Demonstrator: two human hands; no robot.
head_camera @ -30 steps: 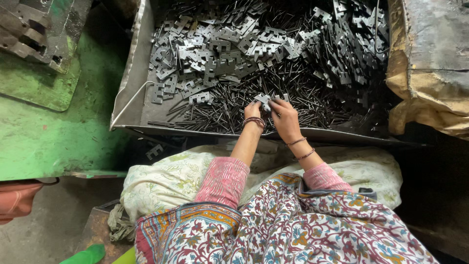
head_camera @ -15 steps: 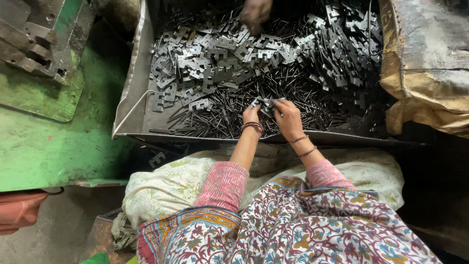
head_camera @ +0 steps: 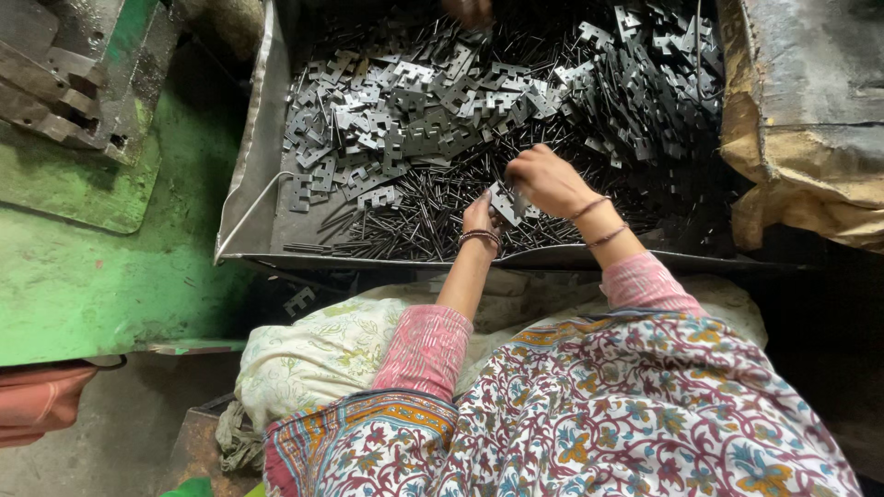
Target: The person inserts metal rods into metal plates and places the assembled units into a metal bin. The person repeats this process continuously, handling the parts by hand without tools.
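Both hands have shifted slightly since the earlier view, the right hand (head_camera: 545, 179) now raised a little farther over the heap, while the other person's hand (head_camera: 468, 9) at the tray's far edge has drawn back almost out of sight. Left hand (head_camera: 481, 213), fingers closed, pinches a small flat metal plate (head_camera: 504, 201) just inside the near edge of the metal tray (head_camera: 250, 184), toward its middle. The right hand curls over the same plate from the far side, fingertips closed together on its upper end, so that the two hands meet on the piece. Thin bangles circle both wrists. Beneath the hands lies a band of dark thin pins (head_camera: 414, 221) along the near edge of the tray; beyond it, a heap of notched stamped plates (head_camera: 405, 110) fills the middle and far side. A worn sack (head_camera: 810, 120) stands against the tray's right edge. A green machine bed (head_camera: 83, 267) lies beyond its left edge. One stray plate (head_camera: 299, 300) rests below the tray's near left corner.
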